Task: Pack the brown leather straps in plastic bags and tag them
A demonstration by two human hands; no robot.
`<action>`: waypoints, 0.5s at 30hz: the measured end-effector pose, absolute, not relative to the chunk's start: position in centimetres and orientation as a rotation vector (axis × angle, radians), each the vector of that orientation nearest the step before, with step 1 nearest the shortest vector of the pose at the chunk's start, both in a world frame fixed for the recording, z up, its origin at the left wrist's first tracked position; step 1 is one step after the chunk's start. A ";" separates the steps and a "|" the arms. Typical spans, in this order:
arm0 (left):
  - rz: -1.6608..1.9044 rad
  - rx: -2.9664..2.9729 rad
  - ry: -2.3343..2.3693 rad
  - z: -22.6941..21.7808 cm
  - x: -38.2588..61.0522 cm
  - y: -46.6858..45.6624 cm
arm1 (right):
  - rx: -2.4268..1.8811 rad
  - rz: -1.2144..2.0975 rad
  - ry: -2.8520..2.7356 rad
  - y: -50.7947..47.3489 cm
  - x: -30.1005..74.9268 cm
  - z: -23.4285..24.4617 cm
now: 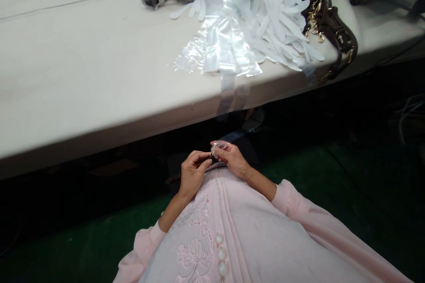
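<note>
Plastic sleeve [219,145] pinched by right hand [233,160], left hand [192,173] clamped on dark strap [211,156], wrists bent inward.

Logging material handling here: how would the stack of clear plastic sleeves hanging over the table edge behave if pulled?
Probably floppy: the stack of clear plastic sleeves droops over the edge of the white table. Likely light and slippery, since the glossy sheets lie fanned apart. A tug might drag several off.
</note>
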State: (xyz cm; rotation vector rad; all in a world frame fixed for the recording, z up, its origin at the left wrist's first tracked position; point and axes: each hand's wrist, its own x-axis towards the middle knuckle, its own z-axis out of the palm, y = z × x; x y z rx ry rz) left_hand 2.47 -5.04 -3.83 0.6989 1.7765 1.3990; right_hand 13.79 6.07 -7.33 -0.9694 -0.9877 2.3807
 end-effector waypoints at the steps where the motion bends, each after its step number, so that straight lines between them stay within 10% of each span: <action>1: 1.398 0.663 1.783 -3.8 2.5 -5.0 | -0.974 2.397 -0.940 6.1 13.8 -7.3; 15: 1.409 0.525 1.700 -3.1 2.9 -3.9 | -0.850 2.626 -0.760 5.2 13.3 -6.8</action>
